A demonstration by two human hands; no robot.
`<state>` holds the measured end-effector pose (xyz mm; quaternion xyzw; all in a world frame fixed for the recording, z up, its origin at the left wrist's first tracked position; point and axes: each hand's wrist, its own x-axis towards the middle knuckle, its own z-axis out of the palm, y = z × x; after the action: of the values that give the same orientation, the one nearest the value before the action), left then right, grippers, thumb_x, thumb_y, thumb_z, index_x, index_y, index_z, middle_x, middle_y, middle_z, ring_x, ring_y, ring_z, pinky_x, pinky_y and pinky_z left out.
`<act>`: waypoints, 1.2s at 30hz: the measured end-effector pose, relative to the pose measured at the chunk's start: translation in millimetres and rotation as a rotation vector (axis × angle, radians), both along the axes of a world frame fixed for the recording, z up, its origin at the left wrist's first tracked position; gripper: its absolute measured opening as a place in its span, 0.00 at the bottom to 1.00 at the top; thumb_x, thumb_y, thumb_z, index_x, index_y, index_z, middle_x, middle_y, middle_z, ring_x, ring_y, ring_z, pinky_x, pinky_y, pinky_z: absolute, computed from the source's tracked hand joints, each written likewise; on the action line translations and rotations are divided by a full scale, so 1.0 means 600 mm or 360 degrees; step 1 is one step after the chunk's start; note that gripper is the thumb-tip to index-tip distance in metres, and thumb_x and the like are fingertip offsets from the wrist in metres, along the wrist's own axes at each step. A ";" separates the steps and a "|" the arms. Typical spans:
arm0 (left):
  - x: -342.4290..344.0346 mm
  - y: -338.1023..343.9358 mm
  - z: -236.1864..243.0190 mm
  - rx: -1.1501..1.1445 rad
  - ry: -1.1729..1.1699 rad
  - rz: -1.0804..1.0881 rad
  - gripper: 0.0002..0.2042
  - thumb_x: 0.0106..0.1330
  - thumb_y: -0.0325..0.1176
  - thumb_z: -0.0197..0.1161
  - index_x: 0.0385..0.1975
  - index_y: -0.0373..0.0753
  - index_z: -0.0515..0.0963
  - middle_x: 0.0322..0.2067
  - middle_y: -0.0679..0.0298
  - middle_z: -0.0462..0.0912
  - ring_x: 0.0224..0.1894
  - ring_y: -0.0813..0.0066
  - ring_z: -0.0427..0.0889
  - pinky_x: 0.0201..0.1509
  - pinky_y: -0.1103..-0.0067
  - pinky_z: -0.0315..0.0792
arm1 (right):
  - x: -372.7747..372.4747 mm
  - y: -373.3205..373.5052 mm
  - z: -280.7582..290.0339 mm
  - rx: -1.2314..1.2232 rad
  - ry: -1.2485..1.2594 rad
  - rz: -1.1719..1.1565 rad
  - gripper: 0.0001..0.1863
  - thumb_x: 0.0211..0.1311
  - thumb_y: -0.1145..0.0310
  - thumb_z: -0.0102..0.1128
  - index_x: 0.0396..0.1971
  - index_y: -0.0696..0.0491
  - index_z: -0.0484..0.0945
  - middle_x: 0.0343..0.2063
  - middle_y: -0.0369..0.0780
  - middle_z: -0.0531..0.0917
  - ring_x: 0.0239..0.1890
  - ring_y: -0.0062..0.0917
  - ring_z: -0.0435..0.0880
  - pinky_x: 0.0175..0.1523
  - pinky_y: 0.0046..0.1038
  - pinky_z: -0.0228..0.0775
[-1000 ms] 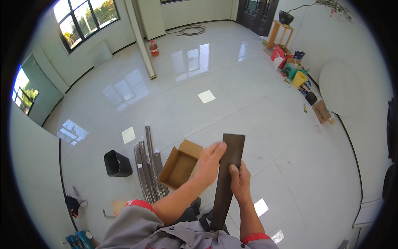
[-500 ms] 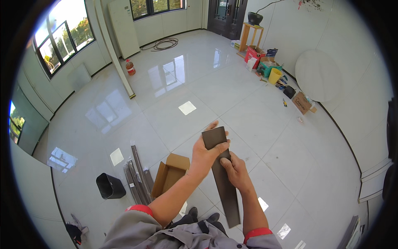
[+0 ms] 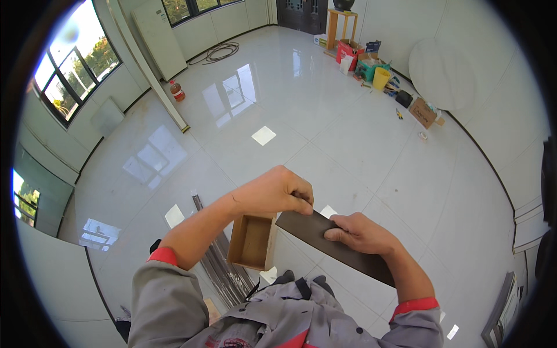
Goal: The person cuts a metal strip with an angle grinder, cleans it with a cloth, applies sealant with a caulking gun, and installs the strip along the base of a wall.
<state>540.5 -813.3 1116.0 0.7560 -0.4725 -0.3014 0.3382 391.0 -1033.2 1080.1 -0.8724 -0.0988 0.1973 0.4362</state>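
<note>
My right hand (image 3: 360,235) grips a long, flat, dark brown strip (image 3: 307,226) by its upper edge, thumb across the face; the strip slants down to the right. My left hand (image 3: 287,191) is closed in a pinch at the strip's far left end, touching or just above its edge; what its fingertips hold is hidden. Below lie an open cardboard box (image 3: 246,243) and, left of it, several long dark strips (image 3: 223,272) in clear wrapping on the tiled floor (image 3: 331,156).
A post (image 3: 151,81) stands ahead-left near a bottle (image 3: 177,91) and coiled hose (image 3: 216,53). Buckets, boxes and tools (image 3: 380,78) line the right wall beside a leaning round panel (image 3: 438,72). Long pieces (image 3: 499,310) sit at bottom right.
The held strip has swung from nearly upright to a diagonal, its lower end moved right. My left hand has left its wrap round the strip and now pinches at the end.
</note>
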 end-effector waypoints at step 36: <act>0.012 0.024 -0.001 0.0203 -0.1302 0.0010 0.09 0.60 0.39 0.66 0.28 0.41 0.86 0.27 0.59 0.84 0.33 0.57 0.82 0.37 0.68 0.74 | -0.229 -0.059 -0.014 -0.0260 -0.0059 -0.0518 0.19 0.69 0.55 0.61 0.35 0.59 0.77 0.22 0.48 0.79 0.26 0.39 0.76 0.34 0.36 0.69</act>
<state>547.8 -799.1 1115.2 0.8344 -0.5459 -0.0038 0.0760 253.6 -1068.6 1071.6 -0.9129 0.0519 0.1154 0.3881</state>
